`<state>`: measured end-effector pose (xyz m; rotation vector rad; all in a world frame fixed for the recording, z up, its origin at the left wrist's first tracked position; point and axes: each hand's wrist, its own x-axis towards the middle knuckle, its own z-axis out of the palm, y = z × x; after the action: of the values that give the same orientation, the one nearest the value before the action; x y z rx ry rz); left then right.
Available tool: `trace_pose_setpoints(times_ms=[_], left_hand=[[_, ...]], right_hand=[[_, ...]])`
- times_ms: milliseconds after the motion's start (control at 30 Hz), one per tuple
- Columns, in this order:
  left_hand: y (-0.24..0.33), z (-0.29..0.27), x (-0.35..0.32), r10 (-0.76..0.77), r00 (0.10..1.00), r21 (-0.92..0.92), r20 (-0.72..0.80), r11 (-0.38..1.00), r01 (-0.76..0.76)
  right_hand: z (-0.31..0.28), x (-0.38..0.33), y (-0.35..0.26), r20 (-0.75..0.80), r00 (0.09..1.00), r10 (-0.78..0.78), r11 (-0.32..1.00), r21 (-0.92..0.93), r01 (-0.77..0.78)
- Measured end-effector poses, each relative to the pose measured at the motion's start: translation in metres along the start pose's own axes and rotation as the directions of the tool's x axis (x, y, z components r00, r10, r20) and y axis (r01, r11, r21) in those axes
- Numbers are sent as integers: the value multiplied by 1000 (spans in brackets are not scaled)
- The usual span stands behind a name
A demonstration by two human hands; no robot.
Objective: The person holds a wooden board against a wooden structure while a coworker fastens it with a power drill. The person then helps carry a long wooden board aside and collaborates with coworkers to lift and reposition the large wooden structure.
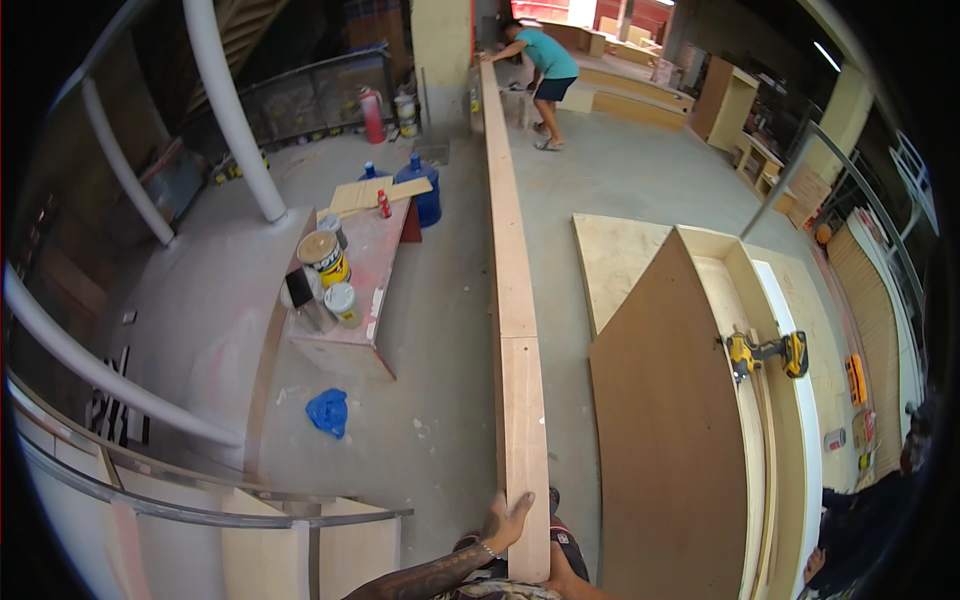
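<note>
A long, pale wooden box beam (522,390) runs from my waist straight away toward the far end of the room. Around its left side, close to the near end, my left hand (510,522) is closed, thumb lying over the top face. My right hand (563,572) supports the beam at its near end on the right; its fingers are mostly hidden beneath the wood. At the far end a person in a teal shirt (548,55) bends over with a hand on the beam.
Left stands a low table (362,275) with paint cans, near a blue bag (327,413) on the floor. Right is a brown cabinet (665,420) carrying a yellow cordless drill (765,352). Another person's hand (815,565) shows lower right. A curved rail (330,520) borders the lower left.
</note>
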<state>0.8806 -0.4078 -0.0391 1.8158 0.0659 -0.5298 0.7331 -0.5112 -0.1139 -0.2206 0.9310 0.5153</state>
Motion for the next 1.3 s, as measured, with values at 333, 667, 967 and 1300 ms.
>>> trace_pose_setpoints(times_ms=[333,667,967,1300], left_hand=[[2,-1,5,22,1000,-36,21,999,-21],[12,-3,13,-48,995,-114,89,992,58],[15,-1,55,67,998,-46,-19,997,-67],[86,-14,187,-38,999,-43,-11,998,38]], right_hand=[[4,-13,1,-57,998,40,999,30,-38],[34,-26,-9,-170,985,31,999,-13,-34],[71,-4,-35,-5,996,-89,973,212,88],[149,60,-146,256,965,-65,991,132,32]])
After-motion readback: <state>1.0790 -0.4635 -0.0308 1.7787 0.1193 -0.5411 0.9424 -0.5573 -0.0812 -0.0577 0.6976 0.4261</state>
